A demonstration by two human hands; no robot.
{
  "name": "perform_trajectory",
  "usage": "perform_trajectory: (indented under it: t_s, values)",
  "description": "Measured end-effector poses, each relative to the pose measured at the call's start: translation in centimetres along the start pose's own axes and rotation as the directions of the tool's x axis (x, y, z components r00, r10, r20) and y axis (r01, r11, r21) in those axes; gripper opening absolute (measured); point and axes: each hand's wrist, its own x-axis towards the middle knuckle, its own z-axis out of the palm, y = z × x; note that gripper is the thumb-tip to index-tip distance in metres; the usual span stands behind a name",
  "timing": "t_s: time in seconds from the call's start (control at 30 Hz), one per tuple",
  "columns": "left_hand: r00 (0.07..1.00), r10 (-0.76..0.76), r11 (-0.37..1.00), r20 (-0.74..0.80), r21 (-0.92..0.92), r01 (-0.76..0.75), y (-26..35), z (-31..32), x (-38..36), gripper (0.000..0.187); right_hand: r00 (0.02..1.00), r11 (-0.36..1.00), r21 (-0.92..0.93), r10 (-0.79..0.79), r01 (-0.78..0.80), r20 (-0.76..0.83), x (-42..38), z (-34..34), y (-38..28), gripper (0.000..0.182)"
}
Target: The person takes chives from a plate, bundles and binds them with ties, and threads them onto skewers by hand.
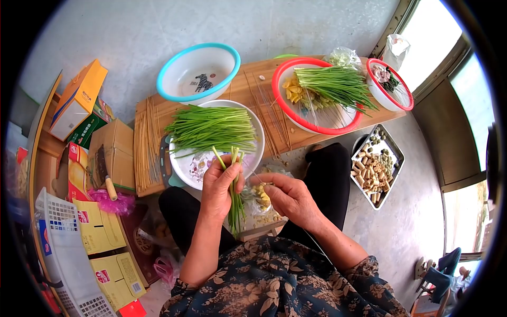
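Note:
A small bundle of green stalks [235,207] hangs down from my left hand [224,182], whose fingers are wrapped round it. Just to the right, my right hand [287,194] pinches a thin skewer [254,173] that points toward the bundle. Beyond my hands, a white plate [257,138] on the wooden table holds a pile of long green stalks [214,128]. Bare skewers [148,142] lie left of the plate, with more metal skewers [273,122] to its right. Under my right hand is a plastic bag [261,201] with yellowish pieces.
Along the wooden table [248,78] stand a blue-rimmed basin [182,96], a red-rimmed basin [317,128] with stalks and yellow pieces, and a smaller red-rimmed bowl [388,103]. A metal tray [400,153] of cut pieces sits right. Cardboard boxes [113,148] and a knife [110,187] are left.

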Motion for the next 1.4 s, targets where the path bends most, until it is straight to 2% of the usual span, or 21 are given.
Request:
perform_trajectory:
  t_s: [0.2,0.47,0.53,0.7,0.77,0.9,1.0,1.07,1.1,1.17,1.33,1.4]
  values:
    - [1.000,0.022,0.999,-0.009,0.032,-0.022,0.1,0.1,-0.1,0.017,1.000,1.000,0.003,0.001,-0.001,0.007,0.0,0.0,-0.1,0.028]
    - [0.997,0.076,0.983,0.006,0.166,-0.076,0.2,-0.3,0.0,0.015,1.000,1.000,-0.003,-0.004,0.004,0.008,-0.1,-0.1,-0.1,0.027]
    - [0.998,0.068,0.983,0.004,0.169,-0.068,0.3,-0.3,0.0,0.015,0.999,0.995,0.087,0.042,-0.044,0.026,-0.2,-0.1,-0.3,0.026]
    - [0.998,0.057,0.983,0.012,0.172,-0.058,0.4,-0.2,-0.2,0.015,0.998,0.985,0.160,0.054,-0.060,0.040,0.0,-0.1,-0.1,0.025]
    - [1.000,-0.007,0.973,0.005,0.231,0.006,0.3,0.2,-0.6,0.016,0.998,0.982,0.177,0.059,-0.064,0.037,0.2,0.0,-0.1,0.025]
    - [0.999,-0.023,0.984,0.040,0.175,0.016,-0.5,0.3,-0.6,0.017,0.998,0.977,0.204,0.056,-0.057,0.007,0.9,0.2,0.0,0.023]
    - [1.000,0.011,0.987,-0.002,0.163,-0.011,-0.7,0.7,-0.4,0.018,0.999,0.979,0.200,0.038,-0.037,-0.004,1.1,0.1,0.2,0.022]
    - [0.982,0.032,0.992,-0.184,0.127,-0.008,-0.9,0.4,0.0,0.018,1.000,0.980,0.198,0.019,-0.017,-0.007,1.1,0.0,0.7,0.022]
    - [0.982,0.032,0.992,-0.186,0.127,-0.009,-1.2,0.0,0.3,0.018,0.999,0.982,0.189,0.029,-0.023,-0.033,1.1,0.0,1.0,0.021]
    - [0.967,0.162,0.985,-0.197,0.097,-0.145,-1.8,-1.3,0.9,0.017,0.997,0.983,0.181,0.040,-0.028,-0.059,0.9,-0.2,1.2,0.021]
    - [0.970,0.176,0.983,-0.170,0.085,-0.163,-1.1,-1.3,0.8,0.031,0.994,0.980,0.197,0.051,-0.031,-0.095,0.6,-0.8,1.1,0.020]
    - [0.974,0.164,0.986,-0.156,0.058,-0.157,-0.8,-0.8,0.6,0.031,0.995,0.982,0.186,0.037,-0.020,-0.091,0.5,-0.8,1.2,0.020]
